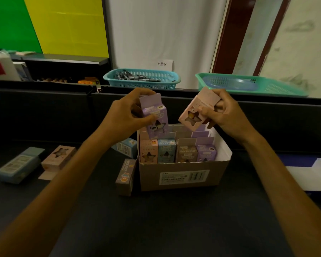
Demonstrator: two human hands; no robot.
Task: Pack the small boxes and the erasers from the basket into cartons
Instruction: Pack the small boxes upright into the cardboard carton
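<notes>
An open brown carton point(183, 175) stands on the dark table, with several small star-window boxes upright inside it in rows. My left hand point(126, 115) grips a purple small box point(156, 117) upright, its lower end dipping into the carton's back left corner. My right hand point(224, 112) pinches a pink small box point(198, 110), tilted, just above the carton's back edge. Loose on the table lie a blue box point(17, 166), a pink box point(58, 158), a light blue box point(126, 147) and a brownish box point(125, 177) leaning by the carton's left wall.
Behind a black divider sit a teal basket point(143, 79) of dark pens and a green basket point(258, 86) holding a blue dish. White paper point(309, 175) lies at the right edge. A black shelf with goods is at far left.
</notes>
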